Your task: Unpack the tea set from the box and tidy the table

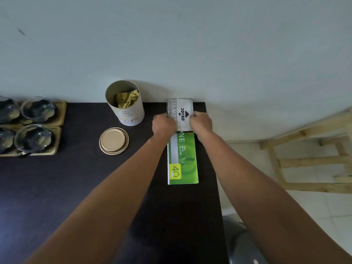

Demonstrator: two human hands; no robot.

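A small white and grey box (181,111) printed "JOYKO" and "STAMP" stands at the far right of the dark table (76,187), against the wall. My left hand (164,124) grips its left side and my right hand (201,122) grips its right side. The box rests on the far end of a long green and white box (182,159) marked "40". At the far left, several glass cups (37,109) sit on wooden trays (59,121).
An open white cylindrical tin (126,111) with gold foil inside stands near the wall. Its gold lid (114,141) lies flat in front of it. A pale wooden frame (308,159) stands on the tiled floor right of the table. A grey round object (242,244) is at the lower right.
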